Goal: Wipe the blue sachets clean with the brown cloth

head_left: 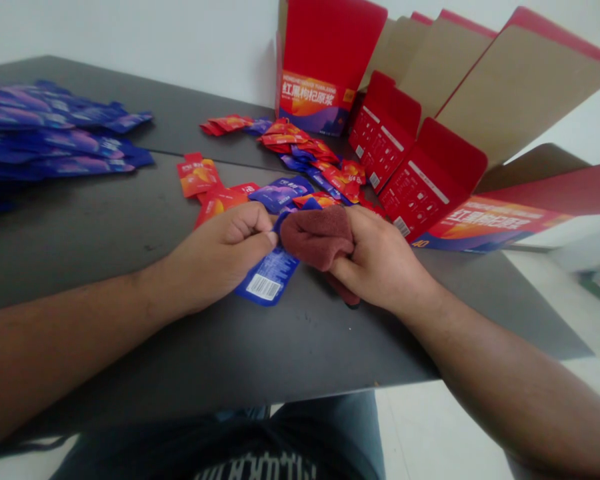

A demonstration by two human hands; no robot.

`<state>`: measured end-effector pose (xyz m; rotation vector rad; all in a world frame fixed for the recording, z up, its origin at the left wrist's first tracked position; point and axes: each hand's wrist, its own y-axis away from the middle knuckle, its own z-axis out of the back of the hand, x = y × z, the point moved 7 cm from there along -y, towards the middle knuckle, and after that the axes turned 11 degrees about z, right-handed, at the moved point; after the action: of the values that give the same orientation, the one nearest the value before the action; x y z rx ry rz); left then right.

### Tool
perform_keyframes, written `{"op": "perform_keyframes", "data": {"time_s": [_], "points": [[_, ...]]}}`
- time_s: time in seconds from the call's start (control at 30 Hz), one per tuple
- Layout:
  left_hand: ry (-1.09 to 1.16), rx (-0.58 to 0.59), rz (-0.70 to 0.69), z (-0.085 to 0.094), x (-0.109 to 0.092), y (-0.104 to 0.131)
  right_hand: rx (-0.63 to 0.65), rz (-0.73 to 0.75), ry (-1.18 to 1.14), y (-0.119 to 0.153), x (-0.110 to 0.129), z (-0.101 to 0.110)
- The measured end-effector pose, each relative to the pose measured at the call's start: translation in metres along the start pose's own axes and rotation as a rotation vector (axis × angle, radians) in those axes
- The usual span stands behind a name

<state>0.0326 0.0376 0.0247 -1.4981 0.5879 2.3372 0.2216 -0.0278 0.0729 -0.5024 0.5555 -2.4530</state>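
My left hand (pixel 243 240) is closed, pinching the upper part of a blue sachet (pixel 273 273) whose barcode side faces me. In my closed right hand (pixel 380 257) is a folded brown cloth (pixel 315 237), pressed against the sachet's top end. The cloth hides part of the sachet, and a fold of it hangs below my right fingers. Just beyond my hands lie a loose blue sachet (pixel 283 193) and a red sachet (pixel 225 202).
Open red boxes (pixel 320 100) stand at the back, with more boxes (pixel 420 187) to the right, their lids raised. A mixed pile of sachets (pixel 290 137) lies before them. Blue pouches (pixel 60 147) are stacked at the left of the dark table (pixel 130 227).
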Motion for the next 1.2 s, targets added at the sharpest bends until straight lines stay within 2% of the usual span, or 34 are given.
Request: {"op": "perform_keyframes", "data": {"time_s": [0.07, 0.23, 0.43, 0.6, 0.77, 0.83, 0.97, 1.13, 1.2], "points": [[-0.014, 0.007, 0.004, 0.000, 0.000, 0.001, -0.004, -0.009, 0.006, 0.000, -0.001, 0.000], [-0.064, -0.046, -0.035, 0.002, -0.003, -0.001, 0.094, 0.082, -0.041, 0.000, 0.008, -0.008], [-0.023, -0.028, -0.020, 0.000, 0.000, -0.004, 0.013, -0.011, 0.010, 0.001, -0.001, -0.001], [-0.056, -0.054, -0.056, 0.001, -0.003, -0.003, 0.101, 0.112, -0.054, 0.000, 0.010, -0.008], [-0.030, -0.042, -0.016, 0.000, 0.000, -0.002, 0.025, 0.008, -0.001, 0.000, -0.001, -0.003], [-0.028, -0.035, -0.018, -0.001, 0.000, -0.002, 0.029, -0.001, -0.004, 0.000, -0.002, -0.004], [-0.047, -0.060, -0.050, 0.001, -0.003, -0.001, 0.093, 0.070, -0.049, 0.001, 0.004, -0.008], [-0.022, -0.036, -0.033, -0.001, -0.002, -0.002, 0.031, -0.035, 0.013, 0.001, -0.004, -0.002], [-0.048, -0.039, -0.038, -0.001, -0.003, -0.002, 0.038, -0.034, 0.005, 0.001, -0.004, -0.003]]}}
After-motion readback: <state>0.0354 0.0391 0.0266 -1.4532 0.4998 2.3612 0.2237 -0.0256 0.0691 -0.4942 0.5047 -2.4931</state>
